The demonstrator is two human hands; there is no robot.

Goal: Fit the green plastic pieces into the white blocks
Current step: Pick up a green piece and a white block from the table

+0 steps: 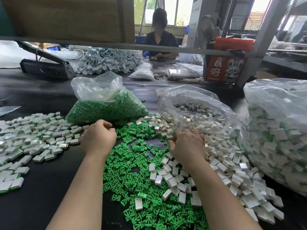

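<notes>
The loose green plastic pieces (132, 176) are lying in a wide spill down the middle of the bench (41, 188), running from the near edge up toward the centre. The empty white blocks (221, 163) are spreading along the right side of that spill, some of them sitting on top of the green pieces.

The left hand (98, 138) is hovering at the spill's far left margin, its fingers (106, 125) curling inward; whether they are pinching anything cannot be told, since the back of the hand is hiding the fingertips. The right hand (187, 145) is reaching palm-down into the white blocks at the far end of their heap, its fingers bending down among them, and a grasp cannot be made out either.

The finished blocks (33, 140), white with green showing at their edges, are lying in a flat scatter toward the left edge of the bench.

Beyond the hands, a clear bag of green pieces (106, 107) is slumping open near the centre, and a clear bag of white blocks (196, 112) is lying open to its right. A large clear bag of finished blocks (279, 133) is bulging at the right edge.

Toward the far edge, a pile of grey-white parts (109, 61) is heaping up, a red printed box (226, 63) is standing to its right, and another person (160, 39) is sitting across the bench.
</notes>
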